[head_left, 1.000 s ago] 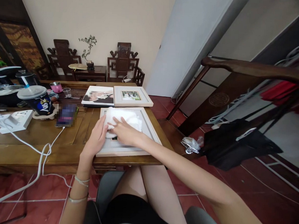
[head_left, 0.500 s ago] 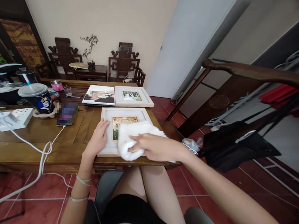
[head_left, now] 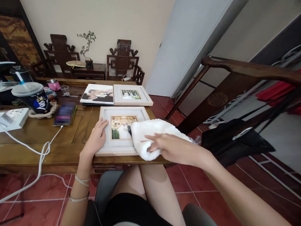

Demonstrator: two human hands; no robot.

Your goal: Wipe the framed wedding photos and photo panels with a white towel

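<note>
A white picture frame (head_left: 108,114) with a photo in it lies flat at the near edge of the wooden table (head_left: 36,135). My left hand (head_left: 96,139) rests flat on the frame's left border, fingers apart. My right hand (head_left: 171,148) presses a fluffy white cloth (head_left: 153,133) onto the frame's right border and near right corner, fingers curled over the cloth's rolled edge. The cloth hangs past the table's right edge.
Behind the near frame lie a second white frame (head_left: 131,95) and a photo print (head_left: 98,94). To the left are a phone (head_left: 64,114) on a white cable (head_left: 41,153), a lidded cup (head_left: 34,97) and a power strip (head_left: 12,118). A dark wooden rack (head_left: 241,68) stands right.
My right hand dragged the cloth from the middle of the frame to its right edge, uncovering the photo. My left hand stayed on the left border.
</note>
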